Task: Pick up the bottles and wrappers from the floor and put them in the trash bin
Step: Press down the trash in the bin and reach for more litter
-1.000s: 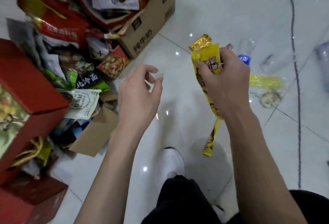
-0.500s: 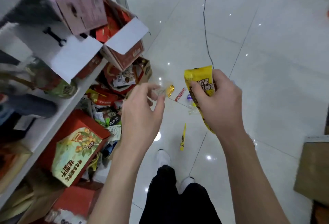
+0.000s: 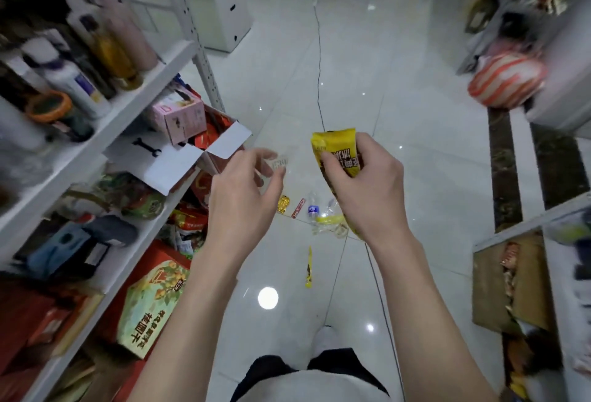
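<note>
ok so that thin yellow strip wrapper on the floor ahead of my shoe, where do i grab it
Pinch the yellow strip wrapper across its narrow width, near either end, coming straight down from above. It lies flat on the floor, long and thin, apart from the other litter, so fingertips can reach both long edges; a sideways scoop would likely just slide it.

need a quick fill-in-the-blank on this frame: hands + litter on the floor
1. The right hand grips a snack wrapper coloured ____.
2. The left hand pinches a small clear wrapper, so ____ hands hold something.
3. The plastic bottle lying on the floor carries a ____ label.
4. The gold wrapper lies to the ____ of that bottle.

Missing words: yellow; both; blue; left.
</note>
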### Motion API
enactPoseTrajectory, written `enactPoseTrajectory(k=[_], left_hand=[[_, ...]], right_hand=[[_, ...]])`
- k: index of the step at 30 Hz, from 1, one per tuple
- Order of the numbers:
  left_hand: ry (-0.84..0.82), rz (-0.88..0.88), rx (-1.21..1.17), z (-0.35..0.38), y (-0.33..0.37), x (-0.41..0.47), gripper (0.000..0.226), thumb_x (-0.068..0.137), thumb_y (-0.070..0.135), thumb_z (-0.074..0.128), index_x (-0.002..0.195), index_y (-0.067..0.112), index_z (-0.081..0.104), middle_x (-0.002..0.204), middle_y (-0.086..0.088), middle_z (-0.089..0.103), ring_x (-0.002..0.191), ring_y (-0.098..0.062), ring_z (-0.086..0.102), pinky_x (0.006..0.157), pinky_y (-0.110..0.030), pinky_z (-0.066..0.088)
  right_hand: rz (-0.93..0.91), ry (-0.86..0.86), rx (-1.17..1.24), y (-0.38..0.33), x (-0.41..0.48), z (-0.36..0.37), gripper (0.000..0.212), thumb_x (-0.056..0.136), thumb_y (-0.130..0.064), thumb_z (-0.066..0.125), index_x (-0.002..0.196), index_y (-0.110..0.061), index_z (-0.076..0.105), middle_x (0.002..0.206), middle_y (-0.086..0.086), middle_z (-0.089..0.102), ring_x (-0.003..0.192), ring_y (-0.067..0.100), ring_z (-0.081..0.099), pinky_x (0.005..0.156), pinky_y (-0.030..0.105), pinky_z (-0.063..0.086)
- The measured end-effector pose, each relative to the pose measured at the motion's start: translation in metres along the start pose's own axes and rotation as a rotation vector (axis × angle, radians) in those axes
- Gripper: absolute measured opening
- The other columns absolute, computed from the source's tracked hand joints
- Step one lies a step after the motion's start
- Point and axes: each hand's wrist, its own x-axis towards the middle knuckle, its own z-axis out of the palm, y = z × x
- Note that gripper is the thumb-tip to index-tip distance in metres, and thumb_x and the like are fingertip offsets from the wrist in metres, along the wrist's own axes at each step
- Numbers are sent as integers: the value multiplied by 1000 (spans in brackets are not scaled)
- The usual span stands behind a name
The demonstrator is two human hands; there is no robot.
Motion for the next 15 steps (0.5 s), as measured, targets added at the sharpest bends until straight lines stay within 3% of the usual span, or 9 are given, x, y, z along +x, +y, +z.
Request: enactPoseTrajectory(k=[6,12,15], left_hand=[[-81,85,-95,-38,-4,-41,20,94,33,65,112,28,62,86,13,58,79,-4,57,84,-47,51],[-248,169,-166,-65,-38,-94,20,93,32,66,111,24,64,88,12,60,81,-5,59,79,-39,51],[-328,192,-223,-76,-42,-125,19,92,30,67,110,23,65,87,10,61,80,-7,59,77,-35,50]], right_hand=[[64,135,-59,-17,-75,-14,4,92,-30,70,91,-28,67,82,-10,68,79,11,62,73,28,52],[171,269,-208,-34,-176,-1,10,91,-28,71,88,-30,62,78,-13,64,76,2,59,63,7,37],[235,323,-295,-44,-231,0,11,92,-29,71,87,-24,62,78,-11,61,72,4,55,63,13,39]])
